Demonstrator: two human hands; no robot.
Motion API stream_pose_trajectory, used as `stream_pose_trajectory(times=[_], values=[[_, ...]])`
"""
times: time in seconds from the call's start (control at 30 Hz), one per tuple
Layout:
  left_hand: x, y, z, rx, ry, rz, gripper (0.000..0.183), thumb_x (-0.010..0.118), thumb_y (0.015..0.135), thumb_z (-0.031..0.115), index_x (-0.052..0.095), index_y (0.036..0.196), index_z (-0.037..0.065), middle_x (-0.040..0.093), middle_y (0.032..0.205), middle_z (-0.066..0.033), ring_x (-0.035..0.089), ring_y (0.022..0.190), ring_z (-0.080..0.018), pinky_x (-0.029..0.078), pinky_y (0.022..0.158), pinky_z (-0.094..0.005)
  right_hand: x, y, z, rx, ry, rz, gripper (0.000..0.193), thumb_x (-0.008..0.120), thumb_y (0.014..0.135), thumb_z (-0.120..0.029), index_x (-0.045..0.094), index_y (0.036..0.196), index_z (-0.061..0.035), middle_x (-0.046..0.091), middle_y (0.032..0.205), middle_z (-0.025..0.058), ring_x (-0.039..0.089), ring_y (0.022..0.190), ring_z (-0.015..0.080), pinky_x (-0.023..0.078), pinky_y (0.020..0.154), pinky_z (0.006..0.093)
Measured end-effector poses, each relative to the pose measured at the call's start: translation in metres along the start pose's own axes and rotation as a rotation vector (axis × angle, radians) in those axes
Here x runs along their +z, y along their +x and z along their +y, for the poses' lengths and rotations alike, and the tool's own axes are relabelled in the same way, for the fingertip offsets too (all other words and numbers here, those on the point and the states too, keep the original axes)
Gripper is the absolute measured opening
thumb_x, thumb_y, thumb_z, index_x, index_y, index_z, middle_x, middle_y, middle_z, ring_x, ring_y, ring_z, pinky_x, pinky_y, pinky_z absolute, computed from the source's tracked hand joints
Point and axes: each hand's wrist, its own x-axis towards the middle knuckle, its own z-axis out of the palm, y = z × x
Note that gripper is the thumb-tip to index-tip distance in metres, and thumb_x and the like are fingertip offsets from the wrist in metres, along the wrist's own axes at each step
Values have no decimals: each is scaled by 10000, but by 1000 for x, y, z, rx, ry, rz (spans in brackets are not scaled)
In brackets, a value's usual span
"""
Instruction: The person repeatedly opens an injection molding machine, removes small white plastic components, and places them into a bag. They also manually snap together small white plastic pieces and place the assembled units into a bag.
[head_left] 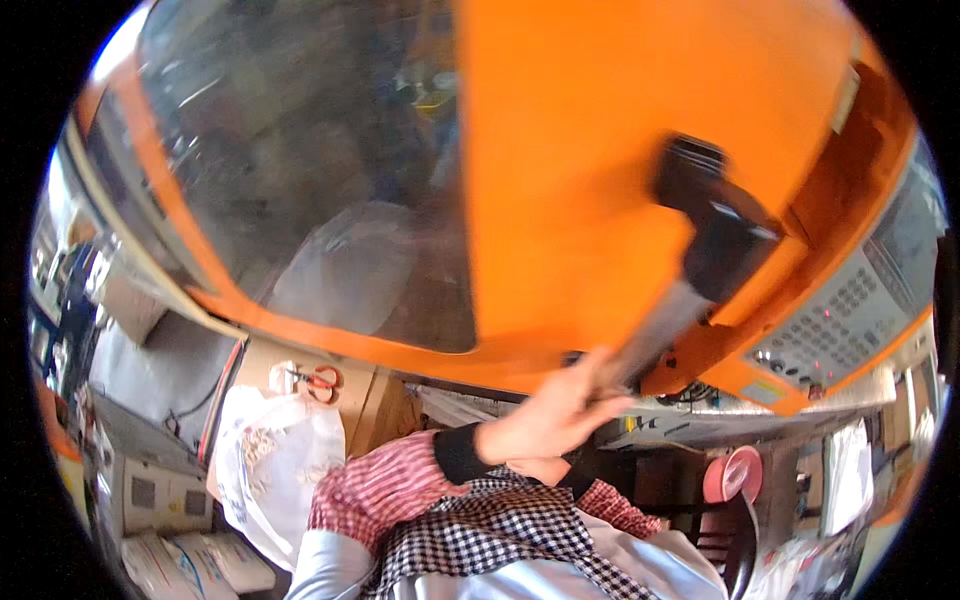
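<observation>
Orange door [570,200], left hand [545,415], curled round handle [665,325]

So we've got a bright orange machine panel [580,200], a grey bar [660,325] with a black end piece [725,250], red-and-white checked sleeves [385,490], black cuffs [460,455], a black-and-white gingham apron [470,535]. We're also spotting orange-red scissor handles [322,382], a whitish bag [285,530] and a pink tub [715,482]

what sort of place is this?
Likely a factory production floor: a big orange windowed machine, its push-button control panel, and a white plastic bag holding small pale pieces.
</observation>
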Motion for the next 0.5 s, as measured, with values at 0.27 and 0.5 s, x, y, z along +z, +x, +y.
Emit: stream_pose_trajectory(times=[0.27, 0.5], values=[[101, 50, -4, 76, -301, -156, 388, 525, 844, 154, 338, 1094, -77, 484, 894, -287, 496, 838, -438, 413, 695, -449, 2, 8, 11, -100, -43, -135, 191, 474, 831, -88, 534, 987, 6, 564, 919, 182, 578, 791, 337, 467, 672, 401], [153, 73, -8, 208, -202, -163, 401, 534, 825, 174, 365, 1069, -95, 499, 881, -281, 519, 842, -408, 421, 704, -415, -2, 14, 26, -171, -57, -206, 199, 484, 835, -90, 534, 1006, 0, 564, 925, 182, 577, 799, 336, 468, 678, 397]])
